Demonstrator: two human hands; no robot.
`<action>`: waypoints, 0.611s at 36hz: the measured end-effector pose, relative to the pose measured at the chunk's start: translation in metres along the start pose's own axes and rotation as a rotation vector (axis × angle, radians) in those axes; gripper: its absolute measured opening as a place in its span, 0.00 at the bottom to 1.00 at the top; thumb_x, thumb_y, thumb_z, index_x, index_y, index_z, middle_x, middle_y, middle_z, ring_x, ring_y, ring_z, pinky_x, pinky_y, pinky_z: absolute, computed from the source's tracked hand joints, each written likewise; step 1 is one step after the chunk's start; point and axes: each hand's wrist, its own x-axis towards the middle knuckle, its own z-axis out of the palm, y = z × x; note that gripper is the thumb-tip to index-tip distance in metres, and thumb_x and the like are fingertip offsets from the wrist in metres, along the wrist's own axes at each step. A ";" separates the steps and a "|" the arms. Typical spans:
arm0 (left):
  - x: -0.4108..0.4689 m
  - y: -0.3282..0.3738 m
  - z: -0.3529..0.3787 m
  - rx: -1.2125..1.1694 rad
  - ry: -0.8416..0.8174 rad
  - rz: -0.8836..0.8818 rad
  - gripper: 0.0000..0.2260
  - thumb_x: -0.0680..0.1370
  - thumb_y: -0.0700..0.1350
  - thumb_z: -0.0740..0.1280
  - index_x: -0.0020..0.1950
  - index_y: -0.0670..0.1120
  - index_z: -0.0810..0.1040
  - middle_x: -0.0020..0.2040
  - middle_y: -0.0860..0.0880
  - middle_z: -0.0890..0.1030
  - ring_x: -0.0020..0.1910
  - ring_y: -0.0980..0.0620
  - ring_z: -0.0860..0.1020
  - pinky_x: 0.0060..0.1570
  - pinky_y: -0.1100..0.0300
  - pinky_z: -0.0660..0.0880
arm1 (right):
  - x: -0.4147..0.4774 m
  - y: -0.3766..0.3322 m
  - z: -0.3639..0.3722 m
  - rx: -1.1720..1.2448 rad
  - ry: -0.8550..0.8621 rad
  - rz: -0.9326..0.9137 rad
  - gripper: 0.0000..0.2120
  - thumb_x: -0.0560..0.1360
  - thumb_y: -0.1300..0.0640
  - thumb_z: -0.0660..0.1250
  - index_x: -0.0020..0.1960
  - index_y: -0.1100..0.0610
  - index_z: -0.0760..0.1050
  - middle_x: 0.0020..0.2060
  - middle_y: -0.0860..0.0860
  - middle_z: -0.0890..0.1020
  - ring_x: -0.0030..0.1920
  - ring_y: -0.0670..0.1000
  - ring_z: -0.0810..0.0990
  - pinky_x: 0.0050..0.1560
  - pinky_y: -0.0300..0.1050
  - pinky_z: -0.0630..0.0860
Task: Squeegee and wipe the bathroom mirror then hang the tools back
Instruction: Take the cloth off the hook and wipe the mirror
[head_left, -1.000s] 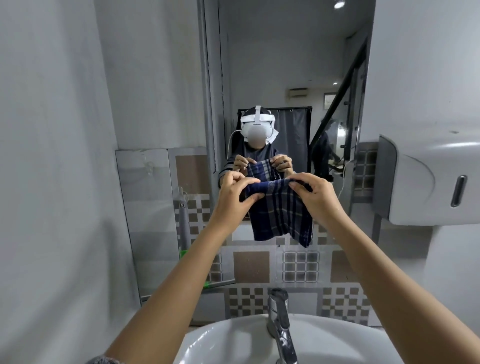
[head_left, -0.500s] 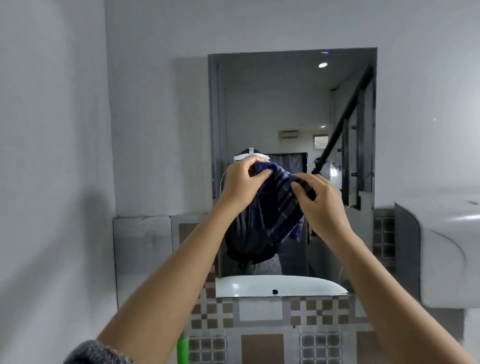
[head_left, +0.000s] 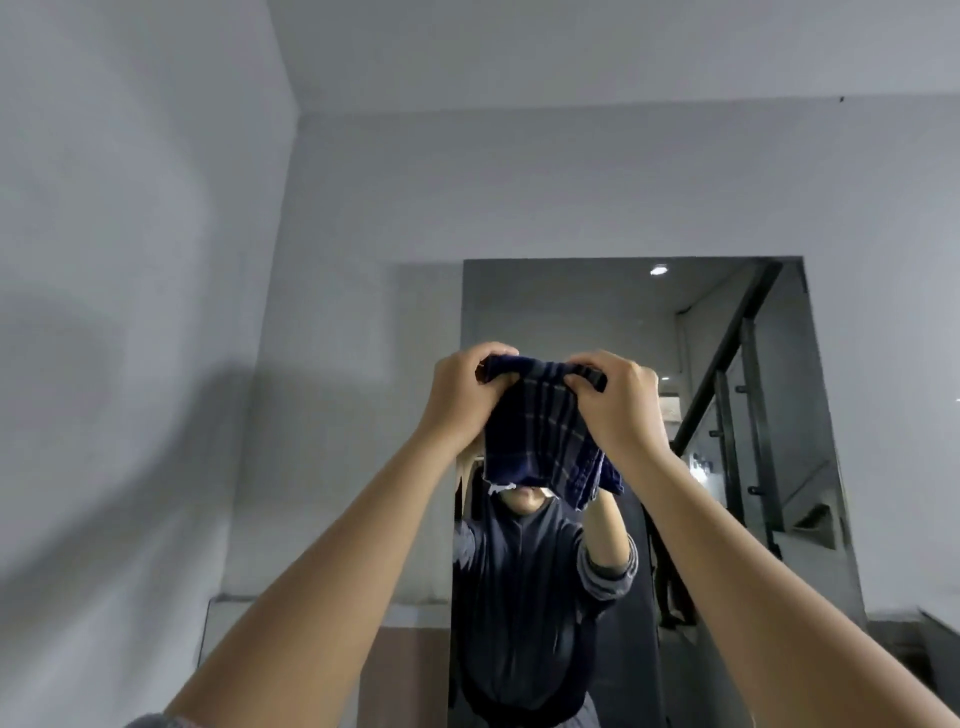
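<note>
Over the last second the view has swung upward: the basin and tap that filled the bottom of the earlier pictures are gone, and the upper part of the mirror (head_left: 613, 322) and the ceiling now fill the frame. Both arms have risen with it. The dark plaid cloth (head_left: 545, 431), which earlier hung lower, in front of the chest, is now held up high in front of the glass, roughly level with the reflected head. The left hand (head_left: 460, 397) and the right hand (head_left: 618, 402) each have their fingers clenched on the cloth's top edge, gathering it into a bunched fold while the rest hangs loose beneath them. Whether the cloth touches the glass cannot be told from this angle; it looks just in front of it. This lift suggests the wiping step is about to start near the top of the mirror, working downward. No squeegee is in view, so whether that step is done cannot be judged, and hanging the tools back is clearly still to come.
</note>
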 end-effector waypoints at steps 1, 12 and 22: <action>0.009 0.001 0.001 0.020 0.021 0.020 0.08 0.73 0.37 0.69 0.51 0.44 0.81 0.47 0.51 0.82 0.45 0.58 0.78 0.45 0.78 0.70 | 0.009 -0.001 0.004 -0.006 0.023 -0.006 0.08 0.74 0.64 0.65 0.48 0.57 0.82 0.38 0.47 0.80 0.38 0.46 0.76 0.34 0.26 0.69; 0.065 -0.018 0.022 0.204 0.223 0.221 0.12 0.73 0.34 0.66 0.56 0.40 0.77 0.53 0.44 0.77 0.51 0.48 0.76 0.50 0.67 0.68 | 0.082 0.015 0.036 -0.087 0.152 -0.105 0.11 0.72 0.67 0.61 0.46 0.58 0.81 0.42 0.52 0.83 0.42 0.53 0.79 0.42 0.46 0.77; 0.025 -0.037 0.025 0.267 0.097 0.336 0.18 0.79 0.46 0.62 0.67 0.41 0.70 0.69 0.47 0.70 0.69 0.53 0.67 0.67 0.65 0.61 | 0.076 0.024 0.034 -0.076 0.211 -0.133 0.07 0.71 0.65 0.66 0.45 0.57 0.82 0.43 0.53 0.83 0.47 0.54 0.78 0.45 0.43 0.74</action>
